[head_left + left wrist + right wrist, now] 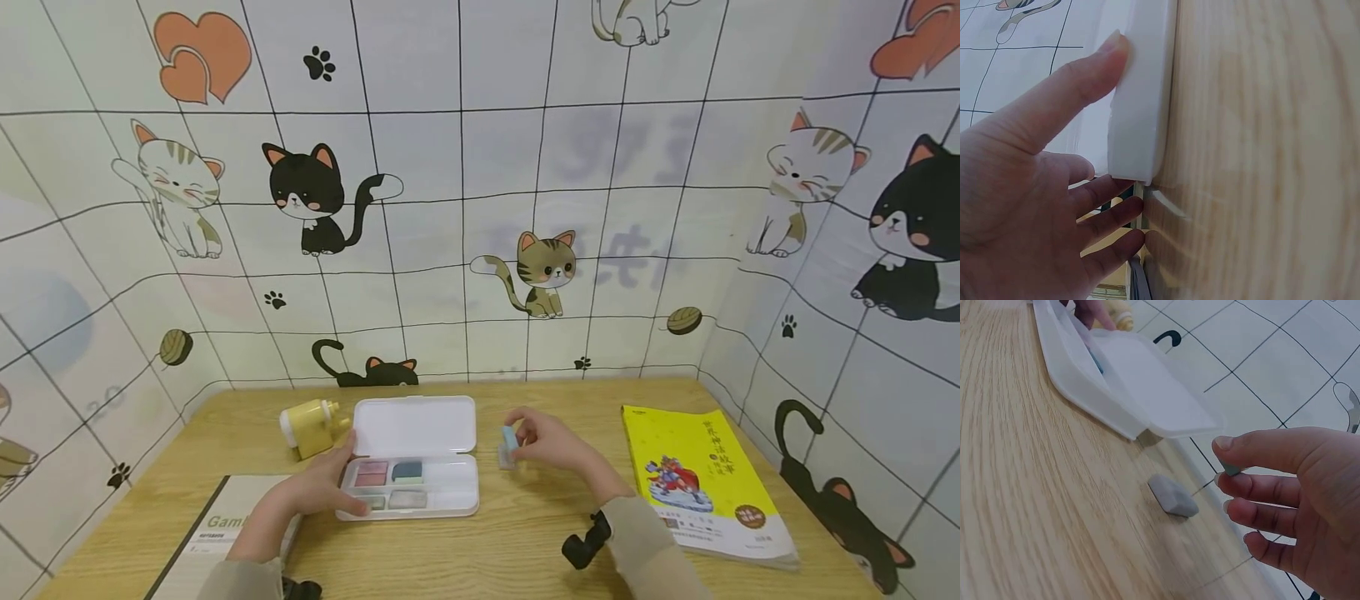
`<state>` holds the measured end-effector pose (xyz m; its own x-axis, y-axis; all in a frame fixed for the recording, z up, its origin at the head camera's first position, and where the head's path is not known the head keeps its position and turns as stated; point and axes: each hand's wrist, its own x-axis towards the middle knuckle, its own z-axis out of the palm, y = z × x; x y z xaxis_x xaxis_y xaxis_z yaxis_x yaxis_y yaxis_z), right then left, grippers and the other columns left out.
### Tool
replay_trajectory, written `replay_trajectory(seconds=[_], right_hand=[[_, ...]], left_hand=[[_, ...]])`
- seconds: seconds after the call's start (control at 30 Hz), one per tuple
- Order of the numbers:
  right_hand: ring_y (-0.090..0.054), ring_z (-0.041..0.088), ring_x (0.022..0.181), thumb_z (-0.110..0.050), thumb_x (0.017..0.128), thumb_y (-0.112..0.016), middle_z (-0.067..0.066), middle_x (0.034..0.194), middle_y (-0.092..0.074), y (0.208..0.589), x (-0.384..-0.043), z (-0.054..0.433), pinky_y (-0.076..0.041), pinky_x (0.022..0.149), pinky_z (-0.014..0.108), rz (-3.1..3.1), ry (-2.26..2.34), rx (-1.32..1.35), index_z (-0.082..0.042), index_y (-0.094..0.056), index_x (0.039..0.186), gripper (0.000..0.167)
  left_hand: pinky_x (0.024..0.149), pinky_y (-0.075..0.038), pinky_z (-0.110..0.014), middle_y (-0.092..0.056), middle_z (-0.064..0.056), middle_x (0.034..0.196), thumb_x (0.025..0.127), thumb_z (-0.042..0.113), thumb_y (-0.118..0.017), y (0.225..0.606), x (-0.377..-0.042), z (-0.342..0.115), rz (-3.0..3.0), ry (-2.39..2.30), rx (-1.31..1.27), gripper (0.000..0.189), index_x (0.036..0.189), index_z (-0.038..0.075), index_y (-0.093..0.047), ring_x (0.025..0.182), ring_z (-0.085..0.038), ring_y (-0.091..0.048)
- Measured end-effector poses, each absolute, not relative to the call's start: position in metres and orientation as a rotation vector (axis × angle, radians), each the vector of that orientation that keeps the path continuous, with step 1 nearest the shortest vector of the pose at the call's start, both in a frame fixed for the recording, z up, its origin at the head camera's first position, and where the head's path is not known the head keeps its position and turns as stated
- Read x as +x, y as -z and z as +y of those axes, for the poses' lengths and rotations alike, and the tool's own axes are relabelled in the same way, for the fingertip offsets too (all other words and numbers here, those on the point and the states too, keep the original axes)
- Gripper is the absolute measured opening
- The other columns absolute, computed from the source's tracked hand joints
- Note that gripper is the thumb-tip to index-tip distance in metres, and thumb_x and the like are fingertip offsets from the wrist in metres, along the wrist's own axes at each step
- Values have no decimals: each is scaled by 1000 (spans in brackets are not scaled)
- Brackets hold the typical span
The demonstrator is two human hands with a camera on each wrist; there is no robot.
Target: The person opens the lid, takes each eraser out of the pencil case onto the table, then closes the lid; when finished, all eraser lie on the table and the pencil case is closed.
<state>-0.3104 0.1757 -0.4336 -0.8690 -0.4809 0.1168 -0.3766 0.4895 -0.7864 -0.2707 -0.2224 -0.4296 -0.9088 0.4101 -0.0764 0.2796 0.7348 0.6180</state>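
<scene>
A white plastic case [456,482] lies with its lid [415,423] raised. In its left part sit small blocks: a pink one [372,473], a blue-green one [407,472] and pale grey ones [407,499]. My left hand [318,487] rests against the case's left end, thumb on the front rim and fingers spread along the side and back. To the right of the case, my right hand [555,446] pinches a small light-blue block [511,437] between thumb and index finger. Just under it, a grey block [1172,497] lies on the table, apart from the fingers.
A yellow container with a spout-like part [306,429] stands behind my left hand. A pale notebook [217,512] lies under the left forearm. Beside the right forearm is a yellow book [690,458]. A cat-patterned sheet [420,292] encloses the table's back and sides.
</scene>
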Motion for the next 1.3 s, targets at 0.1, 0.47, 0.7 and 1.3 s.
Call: replay_trajectory(seconds=[0.1,0.47,0.7,1.3], right_hand=[[-56,17,75,-11,83,-76,2,85,-59,434,-311,180,-47,65,30,2637,1306,-719,-7,-56,120,42],[-56,18,72,-16,81,-78,1,84,-59,433,-311,196,-47,63,32,2711,1222,-678,-8,-57,114,40],[-56,18,73,-16,81,-78,2,86,-58,438,-310,200,-48,63,34,2721,1190,-647,-9,-58,112,38],[-52,17,69,-12,78,-80,6,89,-57,447,-311,203,-47,55,29,2717,1197,-594,-6,-59,108,37]], left_hand=[[109,-14,-64,-17,-36,152,67,34,-87,429,-270,-222,2721,-934,541,125,148,-14,-6,138,-52,-15],[109,-15,-64,-18,-36,151,66,33,-88,430,-269,-223,2730,-931,537,125,148,-14,-7,138,-52,-17],[109,-15,-64,-18,-36,151,66,34,-88,429,-267,-224,2732,-932,551,125,148,-15,-7,137,-53,-17],[109,-16,-64,-17,-37,151,66,34,-87,429,-269,-223,2731,-926,569,125,148,-15,-6,138,-52,-18]])
